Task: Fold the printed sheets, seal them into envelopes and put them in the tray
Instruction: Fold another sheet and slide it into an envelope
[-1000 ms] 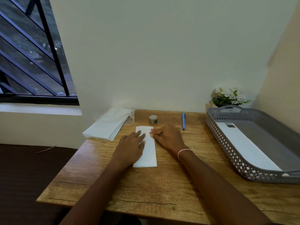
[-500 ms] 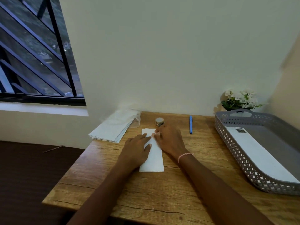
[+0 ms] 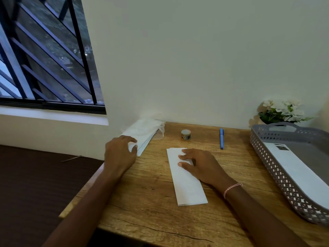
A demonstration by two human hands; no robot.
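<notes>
Two hands: right hand (image 3: 201,166) lies flat, pressing folded sheet (image 3: 188,186) to bench (image 3: 142,202); left hand (image 3: 121,154) pinches envelope stack (image 3: 142,134) corner. Paper's prob light, floppy, slick; take 1 by edge

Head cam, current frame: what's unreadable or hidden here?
All head view:
- The left hand covers the near corner of the envelope stack; whether its grip holds an envelope is unclear.
- The right hand hides part of the folded sheet.
- Label on the small roll: too small to read.
- Right side of the tray: cut off by the frame edge; print on the envelope inside: too small.
</notes>
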